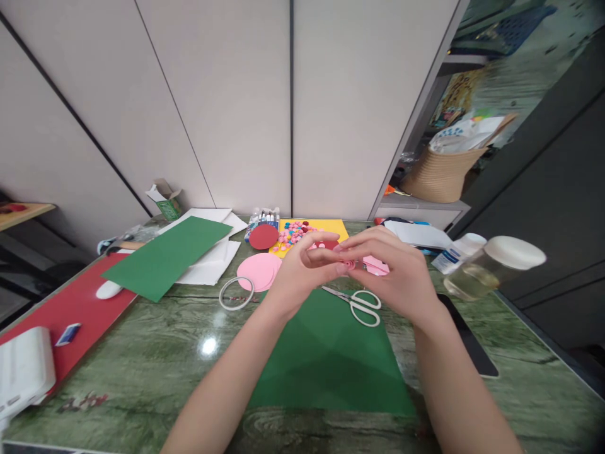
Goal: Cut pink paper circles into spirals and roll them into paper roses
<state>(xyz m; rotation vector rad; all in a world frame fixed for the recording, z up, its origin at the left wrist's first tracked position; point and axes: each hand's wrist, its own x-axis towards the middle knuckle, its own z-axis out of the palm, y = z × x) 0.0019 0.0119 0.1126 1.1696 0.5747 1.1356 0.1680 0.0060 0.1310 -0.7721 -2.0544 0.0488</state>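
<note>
Two bare hands, the left hand [307, 265] and the right hand [394, 265], meet in the head camera's view, fingertips closed around a small pink coil [350, 265]. Held above the far part of a green sheet [331, 372], it shows curved layers wound one inside another, darker lines marking the turns. Fingers cover much of its outline, and its finer detail is too small to make out. The left thumb presses at its near left side; the right thumb and forefinger pinch it from the right.

Below, white-handled scissors [365, 307] rest on the sheet, blades pointing left. Pink discs [253, 271] overlap beside the left hand, near a pale ring [220, 299]. Farther back, many-coloured bits [293, 234] lie heaped on a yellow sheet [338, 227], next to a red disc [263, 237]. A dark phone [467, 337] lies by the right wrist.
</note>
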